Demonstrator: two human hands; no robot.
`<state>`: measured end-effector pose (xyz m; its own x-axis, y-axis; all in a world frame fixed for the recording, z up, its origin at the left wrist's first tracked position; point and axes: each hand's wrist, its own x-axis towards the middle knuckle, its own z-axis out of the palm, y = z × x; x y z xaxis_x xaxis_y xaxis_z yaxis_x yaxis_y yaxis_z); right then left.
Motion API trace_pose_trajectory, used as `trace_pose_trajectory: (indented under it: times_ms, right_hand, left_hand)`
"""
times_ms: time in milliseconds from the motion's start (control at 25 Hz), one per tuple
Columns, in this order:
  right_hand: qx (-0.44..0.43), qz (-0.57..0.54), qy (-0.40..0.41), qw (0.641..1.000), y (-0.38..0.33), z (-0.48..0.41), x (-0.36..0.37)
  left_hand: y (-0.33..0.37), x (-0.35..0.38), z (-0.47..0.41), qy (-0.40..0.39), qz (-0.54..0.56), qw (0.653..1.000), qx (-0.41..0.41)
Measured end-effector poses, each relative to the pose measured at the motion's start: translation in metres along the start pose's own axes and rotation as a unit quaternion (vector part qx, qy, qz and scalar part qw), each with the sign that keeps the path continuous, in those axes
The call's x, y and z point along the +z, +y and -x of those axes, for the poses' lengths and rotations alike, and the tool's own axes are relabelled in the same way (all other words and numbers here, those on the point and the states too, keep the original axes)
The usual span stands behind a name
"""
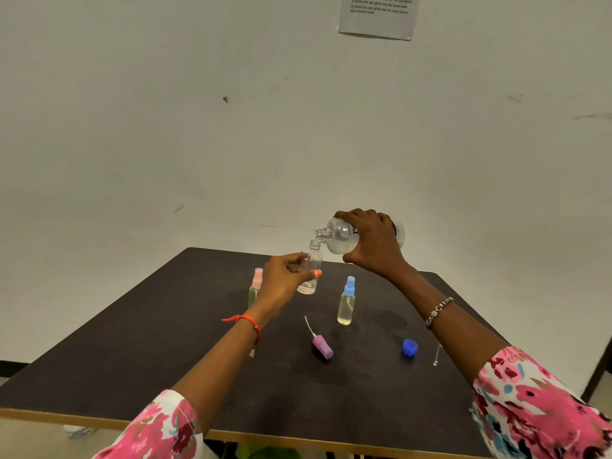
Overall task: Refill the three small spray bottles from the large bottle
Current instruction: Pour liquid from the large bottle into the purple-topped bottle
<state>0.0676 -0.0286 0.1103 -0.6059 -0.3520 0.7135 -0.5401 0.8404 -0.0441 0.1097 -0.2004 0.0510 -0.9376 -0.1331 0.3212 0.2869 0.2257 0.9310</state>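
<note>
My right hand (372, 241) grips the large clear bottle (341, 236), tipped on its side above the table, its open neck just over the mouth of a small clear bottle (313, 268). My left hand (284, 281) holds that small uncapped bottle upright in the air; a little liquid shows at its bottom. A small bottle with a pink sprayer (255, 286) stands partly behind my left hand. Another with a blue sprayer (346, 301) stands to the right, holding yellowish liquid. A purple sprayer head (322, 345) with its tube lies on the table.
A blue cap (410, 346) lies on the dark table (139, 366) at the right, near a thin chain (436, 356). The table stands against a pale wall with a printed sheet (379, 14) stuck high up.
</note>
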Motion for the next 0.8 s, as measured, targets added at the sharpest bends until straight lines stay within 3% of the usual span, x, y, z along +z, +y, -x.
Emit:
trace_pose_trajectory:
  times_ms: [800]
  right_hand:
    - [-0.002, -0.001, -0.012, 1.0, -0.0056, -0.0017, -0.0009]
  left_hand:
    - [0.0009, -0.0041, 0.0021, -0.004, 0.002, 1.0, 0.001]
